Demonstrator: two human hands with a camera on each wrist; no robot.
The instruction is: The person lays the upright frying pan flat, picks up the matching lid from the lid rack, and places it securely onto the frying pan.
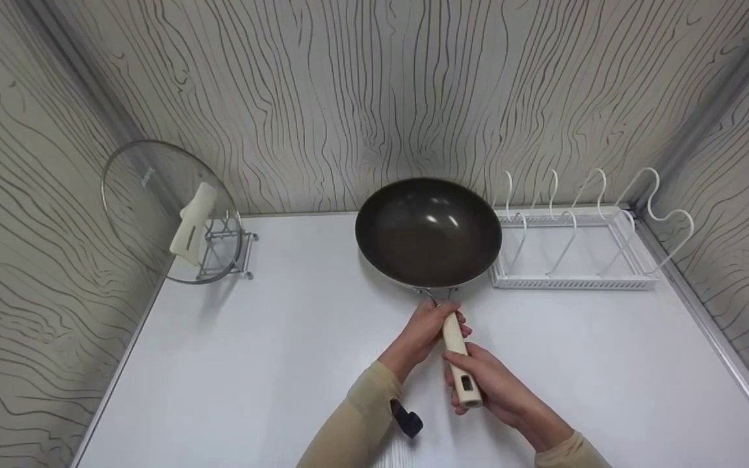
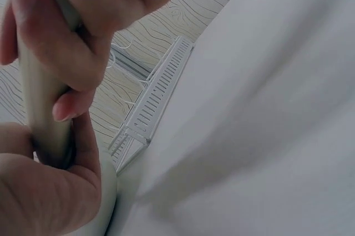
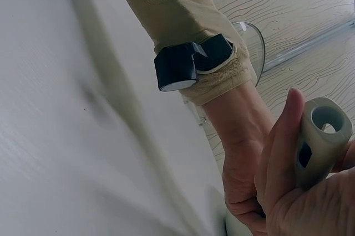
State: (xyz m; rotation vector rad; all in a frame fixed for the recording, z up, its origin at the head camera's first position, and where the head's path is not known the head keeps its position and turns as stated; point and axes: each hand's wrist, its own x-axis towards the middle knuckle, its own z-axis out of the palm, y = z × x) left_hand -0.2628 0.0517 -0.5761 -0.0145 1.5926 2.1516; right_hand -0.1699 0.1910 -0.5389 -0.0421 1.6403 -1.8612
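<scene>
A dark-coated frying pan (image 1: 428,234) with a cream handle (image 1: 455,338) is in the middle of the head view, its inside facing up. My left hand (image 1: 423,331) grips the handle close to the pan. Lower down, my right hand (image 1: 495,383) holds the same handle near its end, the thumb lying along the top. In the left wrist view, fingers (image 2: 61,42) of one hand curl round the handle above the other hand. The handle's holed end (image 3: 327,122) sticks out of the right hand in the right wrist view.
To the right stands a white wire rack (image 1: 573,283) with several curved dividers. At the left, a glass lid (image 1: 153,214) with a cream knob leans upright in a small metal stand (image 1: 248,257). Wood-grain panels (image 1: 322,97) surround the white table (image 1: 231,383) behind and at the sides.
</scene>
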